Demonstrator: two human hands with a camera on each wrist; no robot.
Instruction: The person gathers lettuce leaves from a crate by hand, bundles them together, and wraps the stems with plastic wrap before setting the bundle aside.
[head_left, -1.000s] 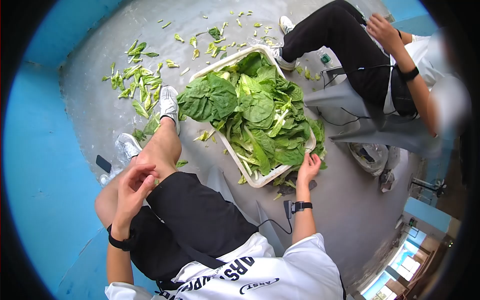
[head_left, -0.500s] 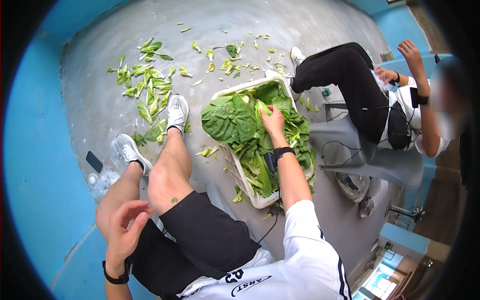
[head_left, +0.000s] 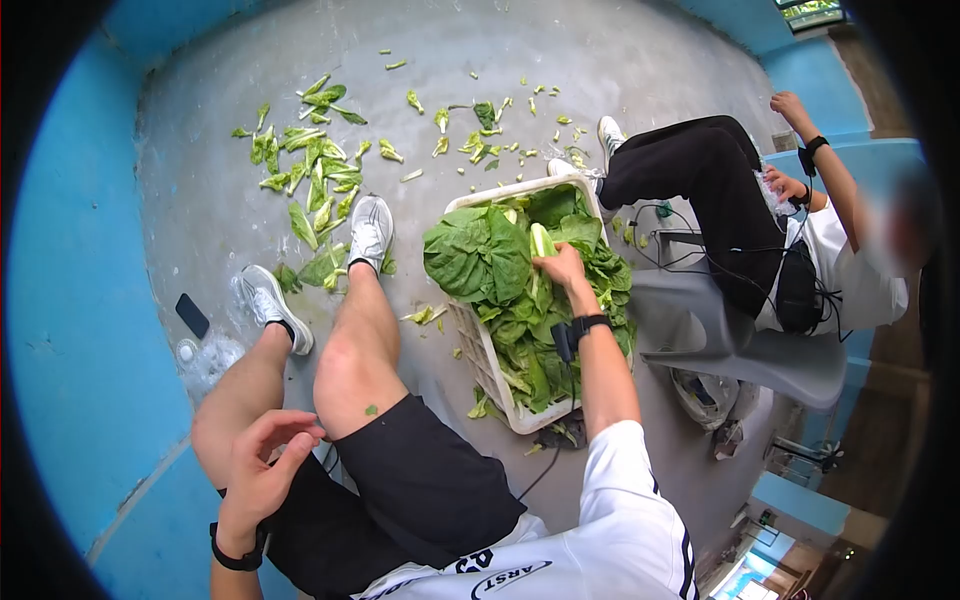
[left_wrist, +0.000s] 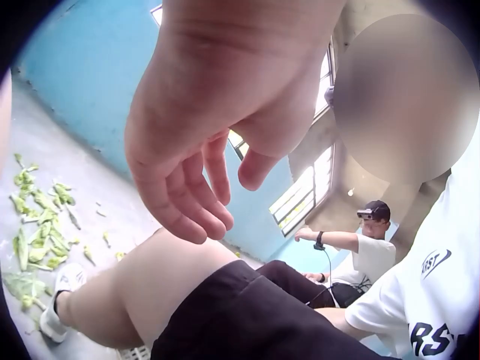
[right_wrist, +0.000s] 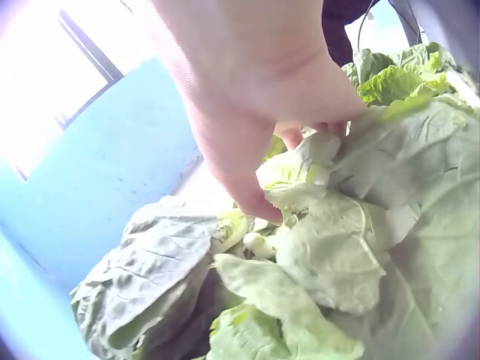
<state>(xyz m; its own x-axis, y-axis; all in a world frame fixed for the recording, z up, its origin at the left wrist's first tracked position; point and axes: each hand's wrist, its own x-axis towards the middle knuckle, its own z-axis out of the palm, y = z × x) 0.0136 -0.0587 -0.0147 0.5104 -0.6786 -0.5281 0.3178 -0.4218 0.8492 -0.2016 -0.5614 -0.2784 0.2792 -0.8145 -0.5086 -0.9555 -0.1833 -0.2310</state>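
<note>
My right hand (head_left: pixel 562 266) is over a white plastic crate (head_left: pixel 497 385) heaped with leafy greens. Between its thumb and fingers it grips a lettuce (head_left: pixel 542 240), whose pale green stalk end points away from me. The right wrist view shows the thumb against the pale stalk (right_wrist: pixel 289 176), with broad leaves all around; most of the other fingers are hidden behind it. Large dark green leaves (head_left: pixel 478 255) lie left of that hand, on top of the heap. Loosely curled, my left hand (head_left: pixel 265 465) hangs above my thigh and holds nothing.
Trimmed leaves (head_left: pixel 320 165) are strewn on the grey floor beyond my feet. A phone (head_left: pixel 192 315) and clear plastic (head_left: pixel 212 358) lie by the blue wall. Another person (head_left: pixel 700 190) sits on a grey plastic chair (head_left: pixel 740 320) right of the crate, above a bag (head_left: pixel 703 395).
From the crate's near right corner my right hand went up onto the heap and took hold of a lettuce, its pale stalk now showing. The left hand stays above the thigh.
</note>
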